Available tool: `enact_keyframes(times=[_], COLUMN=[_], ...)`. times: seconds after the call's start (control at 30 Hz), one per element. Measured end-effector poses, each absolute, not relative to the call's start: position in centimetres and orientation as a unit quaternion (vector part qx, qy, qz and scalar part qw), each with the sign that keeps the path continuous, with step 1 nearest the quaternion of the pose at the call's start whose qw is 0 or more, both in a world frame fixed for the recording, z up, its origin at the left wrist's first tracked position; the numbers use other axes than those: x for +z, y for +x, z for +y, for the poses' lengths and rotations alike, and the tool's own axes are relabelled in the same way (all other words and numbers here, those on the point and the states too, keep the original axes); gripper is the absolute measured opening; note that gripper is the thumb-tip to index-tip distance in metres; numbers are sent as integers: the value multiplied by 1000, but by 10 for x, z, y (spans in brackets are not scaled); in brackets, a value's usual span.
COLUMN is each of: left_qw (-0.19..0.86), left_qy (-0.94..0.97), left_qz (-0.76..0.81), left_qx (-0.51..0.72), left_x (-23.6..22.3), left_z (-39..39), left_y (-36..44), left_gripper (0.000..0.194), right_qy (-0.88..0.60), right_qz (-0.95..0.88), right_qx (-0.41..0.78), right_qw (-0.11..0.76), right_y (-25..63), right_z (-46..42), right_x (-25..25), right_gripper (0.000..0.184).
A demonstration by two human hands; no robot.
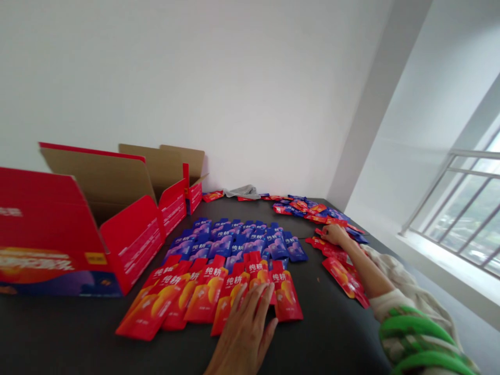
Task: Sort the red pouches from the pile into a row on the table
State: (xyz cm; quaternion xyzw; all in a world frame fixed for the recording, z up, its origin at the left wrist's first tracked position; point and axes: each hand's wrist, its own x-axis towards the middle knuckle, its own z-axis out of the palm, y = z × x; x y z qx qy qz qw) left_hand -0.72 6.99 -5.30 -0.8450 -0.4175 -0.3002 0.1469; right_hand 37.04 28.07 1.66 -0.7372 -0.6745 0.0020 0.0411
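Note:
A row of red pouches [195, 297] lies fanned out on the dark table [70, 333], with several blue pouches [234, 242] laid in rows behind them. My left hand [244, 330] lies flat with fingers stretched out, its fingertips on the red pouches at the right end of the row. My right hand [333, 234] reaches far to the right and rests on loose red pouches [344, 276]; its fingers look curled, but I cannot see what they hold.
Open red cardboard boxes [78, 239] stand at the left, flaps up. A mixed pile of red and blue pouches [312, 208] lies at the back right. A white wall is behind; a window with a railing [461, 208] is at the right.

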Motion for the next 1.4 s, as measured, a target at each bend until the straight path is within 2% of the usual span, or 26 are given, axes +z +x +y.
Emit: enact_keyframes(times=[0.13,0.27,0.33,0.4,0.47,0.53,0.6,0.7,0.77,0.87,0.97,1.07,1.23,1.4], left_qw=[133,11,-109,-278,-485,-673,-758,-741,-704,-655,-598,-525,-360,-277], left_qy=[-848,-835,-793,-716,-606,-485,-402,-378,-398,-422,-461,-540,-645,-694], left_qz=[-410,-424,-440,-436,-385,-297,-248,-276,-302,-344,-390,-408,-455,-451], left_qx=[-309,-351,-406,-469,-499,-474,-449,-482,-504,-524,-527,-516,-497,-488], left_x=[-49,-44,-38,-29,-18,-5,4,10,11,10,6,-2,-12,-8], left_z=[67,66,67,68,68,66,61,57,58,62,64,63,56,53], left_y=[-8,-9,-8,-7,-6,-6,-7,-9,-11,-12,-12,-10,-8,-9], left_gripper=[54,47,42,41,49,61,53,27,23,26,29,32,38,41], right_qy=[-739,-721,-697,-645,-509,-366,-245,-181,-201,-254,-320,-361,-355,-356], right_qz=[-659,-655,-669,-706,-774,-848,-907,-937,-931,-897,-810,-713,-702,-668], right_qx=[-62,-85,-76,-45,19,20,13,21,60,168,298,412,455,486], right_qw=[124,212,248,288,375,383,342,298,300,320,391,439,418,437], right_y=[357,340,322,294,261,227,201,180,175,173,167,158,151,152], right_z=[263,242,222,190,150,109,76,52,50,53,55,58,59,56], right_x=[31,57,68,71,65,51,34,17,14,19,22,17,5,5], right_gripper=[23,33,42,46,34,27,33,33,29,22,13,20,31,37])
